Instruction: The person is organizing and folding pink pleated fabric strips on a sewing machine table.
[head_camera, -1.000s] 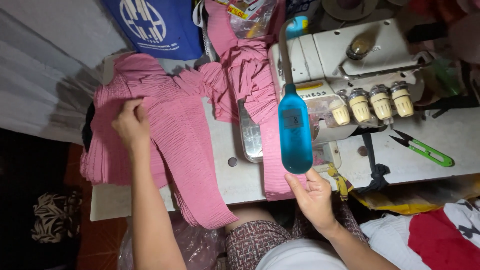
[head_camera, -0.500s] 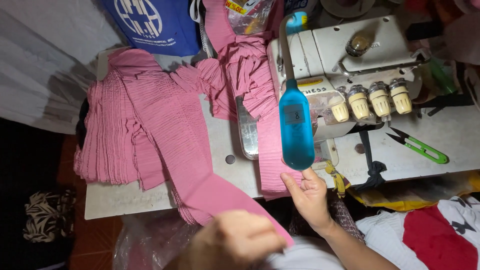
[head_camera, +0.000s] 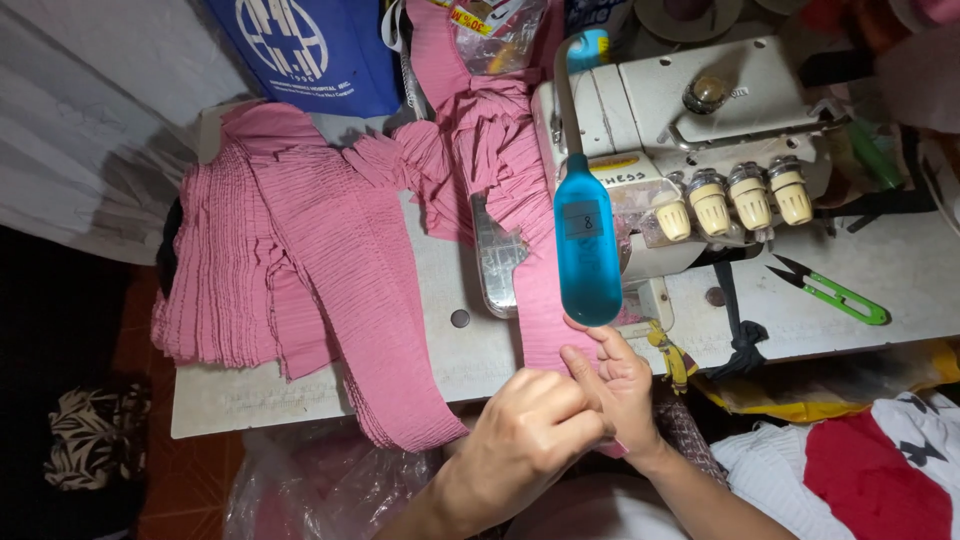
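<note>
My left hand (head_camera: 530, 425) and my right hand (head_camera: 622, 385) meet at the table's front edge, both closed on the near end of a pink pleated fabric strip (head_camera: 540, 300). That strip runs back toward the needle area of the white sewing machine (head_camera: 690, 110). A blue oblong lamp (head_camera: 588, 250) on a bent neck hangs just above my right fingers. A stack of pink pleated strips (head_camera: 225, 270) lies at the left. One long pink strip (head_camera: 375, 310) drapes from the stack over the front edge.
Green thread snips (head_camera: 835, 295) lie on the white table (head_camera: 250, 400) right of the machine. A blue bag (head_camera: 310, 50) stands at the back. A clear plastic bag (head_camera: 300, 490) sits below the table. Red and white cloth (head_camera: 870, 470) lies at the lower right.
My left hand has left the pink stack at the left and come down to join my right hand at the strip's near end. My right hand has stayed in place.
</note>
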